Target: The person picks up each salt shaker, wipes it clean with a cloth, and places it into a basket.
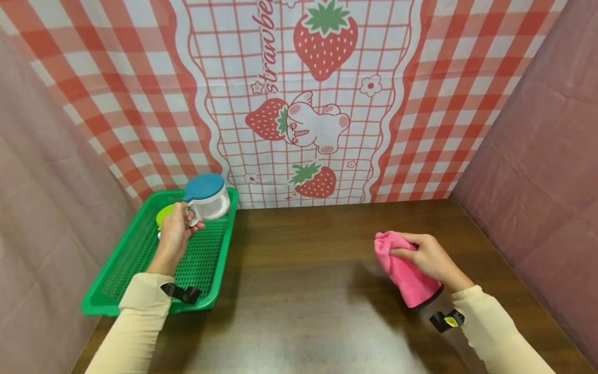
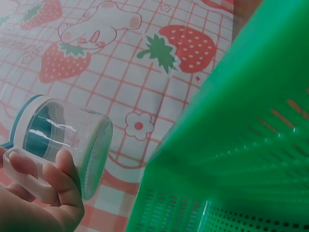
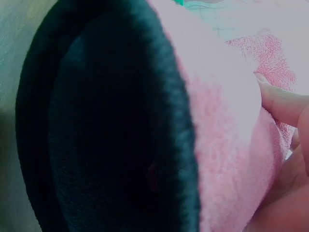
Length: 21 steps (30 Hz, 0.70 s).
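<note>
My left hand [image 1: 176,228] grips the white handle of a clear jar [image 1: 212,205] with a blue lid [image 1: 204,186], held over the far end of a green basket [image 1: 221,259]. In the left wrist view the jar [image 2: 72,140] is tilted on its side, fingers curled round the handle. A lime-green item [image 1: 164,214] lies in the basket, partly hidden by that hand. On the right, my right hand [image 1: 432,259] pinches a folded pink cloth [image 1: 406,272] with a dark edge, held over the table. Close up in the right wrist view, the cloth [image 3: 227,159] hangs in a loop.
The brown wooden table [image 1: 299,291] lies between the hands. Behind it hangs a strawberry-print checked cloth [image 1: 322,119], with plain pinkish curtains [image 1: 528,156] at both sides. The basket's raised rim [image 1: 89,306] stands at the left table edge.
</note>
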Tool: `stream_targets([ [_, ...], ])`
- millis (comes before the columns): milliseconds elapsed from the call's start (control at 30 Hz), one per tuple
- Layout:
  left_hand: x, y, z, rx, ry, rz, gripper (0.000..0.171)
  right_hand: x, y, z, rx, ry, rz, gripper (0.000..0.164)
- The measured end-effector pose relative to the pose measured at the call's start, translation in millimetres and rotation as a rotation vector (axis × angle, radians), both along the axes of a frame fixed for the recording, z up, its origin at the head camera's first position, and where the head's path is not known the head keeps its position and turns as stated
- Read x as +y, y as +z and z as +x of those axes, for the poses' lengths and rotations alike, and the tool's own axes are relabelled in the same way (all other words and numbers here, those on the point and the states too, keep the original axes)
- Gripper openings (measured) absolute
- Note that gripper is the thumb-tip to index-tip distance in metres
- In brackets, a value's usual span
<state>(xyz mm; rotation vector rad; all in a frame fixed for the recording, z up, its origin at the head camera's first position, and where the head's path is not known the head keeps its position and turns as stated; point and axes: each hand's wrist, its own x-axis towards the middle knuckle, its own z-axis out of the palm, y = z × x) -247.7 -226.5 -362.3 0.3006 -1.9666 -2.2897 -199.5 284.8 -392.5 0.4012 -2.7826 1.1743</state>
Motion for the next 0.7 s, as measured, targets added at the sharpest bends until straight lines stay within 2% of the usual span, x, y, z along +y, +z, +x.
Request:
stream_targets([
  [200, -3.3, -0.3, -6.2, -0.051, 0.035, -0.028, 0.033, 5.6, -0.6, -0.1, -0.013, -0.004, 0.035, 0.043],
  [400, -8.3, -1.7, -12.8, -0.078, 0.072, -0.043, 0.031, 7.4, -2.9, 0.5, 0.031, 0.005, 0.063, 0.041],
  [700, -12.8, -6.2, -18.2, -0.114, 0.075, -0.054, 0.03, 11.0, -1.8, 2.5, 0.073, 0.002, 0.122, 0.04],
])
